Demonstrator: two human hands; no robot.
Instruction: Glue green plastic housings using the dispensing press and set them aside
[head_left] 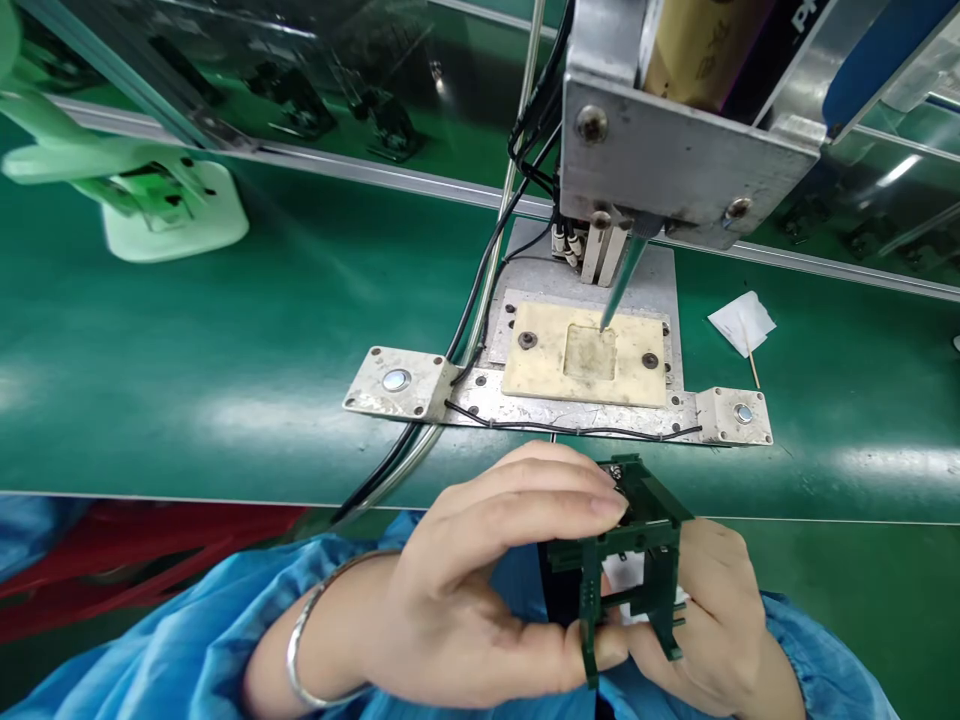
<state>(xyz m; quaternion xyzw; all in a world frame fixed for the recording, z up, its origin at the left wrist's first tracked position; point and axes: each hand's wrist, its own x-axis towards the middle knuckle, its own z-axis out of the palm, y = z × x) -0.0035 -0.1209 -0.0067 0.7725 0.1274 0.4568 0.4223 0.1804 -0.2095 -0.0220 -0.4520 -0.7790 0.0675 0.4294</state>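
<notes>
My left hand point(465, 590) grips a dark green plastic frame point(637, 540) from its left side, fingers on top and thumb below. The frame has an open middle and thin legs, and it is held in front of the bench edge. My right hand point(712, 610) is closed at the frame's right side, partly hidden behind it. Something white, like a bit of cloth or paper point(626, 572), shows through the frame's opening near the right fingers. Whether the right hand grips the frame or only the white piece is hard to make out.
Beyond my hands stands a metal press with a pointed rod point(626, 280) over a cream block point(536, 370) with a square recess. Metal buttons flank it on the left plate point(364, 392) and right plate point(757, 432). A white cloth with a stick point(739, 318) lies right; a pale green stand point(217, 235) is left.
</notes>
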